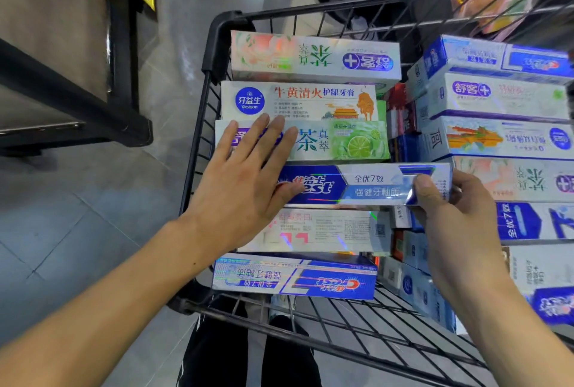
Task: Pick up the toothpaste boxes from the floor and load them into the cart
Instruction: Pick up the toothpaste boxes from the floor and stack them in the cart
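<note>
Seating one blue Crest box point(366, 184) into the left-hand row of the cart point(198, 125); all places below taken from that box.

Far left of it, outside the wire wall: grey floor tiles point(77, 200) and a dark shelf base point(93, 113). Nothing there to touch.

At its left end: left hand point(245, 181), fingers spread and flat, pressing on that end and on the green tea box point(338, 141) just behind it. Best kept flat, steadying the row rather than gripping.

Behind it: the ox-printed box point(298, 101), then the peach box point(313, 57). In front: a white box point(310, 230), touching.

At its right end: right hand point(450, 209), thumb on top, pinching that end. Probably best lowered level, slid left until flush with the neighbours, released only when flat.

Right of it: a second stack of boxes point(497, 138), close by; clearance for the knuckles looks tight.
</note>
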